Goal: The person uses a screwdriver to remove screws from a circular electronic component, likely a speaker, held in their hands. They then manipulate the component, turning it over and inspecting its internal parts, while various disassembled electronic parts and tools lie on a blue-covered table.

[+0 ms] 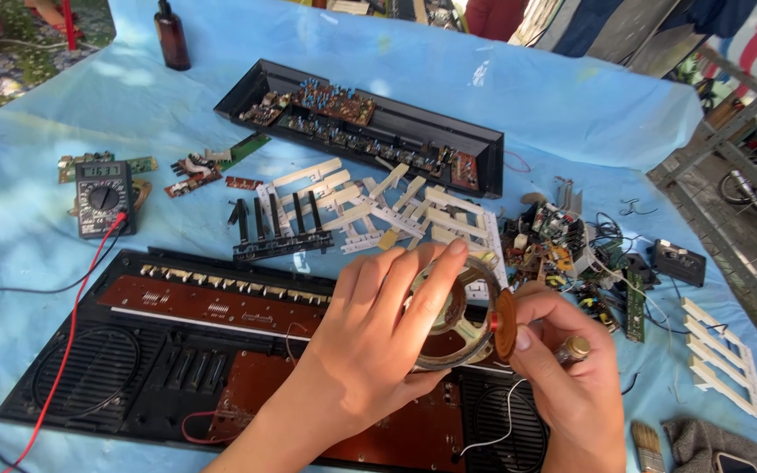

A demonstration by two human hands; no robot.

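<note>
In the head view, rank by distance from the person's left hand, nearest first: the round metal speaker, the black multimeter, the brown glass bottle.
1. The round metal speaker: held in the left hand, touching it.
2. The black multimeter: on the blue cloth, up and to the left.
3. The brown glass bottle: upright at the far top-left edge.

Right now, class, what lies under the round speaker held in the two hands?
Under the speaker lies the open black keyboard case, with brown circuit boards and a round grille. The left hand and right hand cover the case's middle, so that part cannot be seen.
</note>
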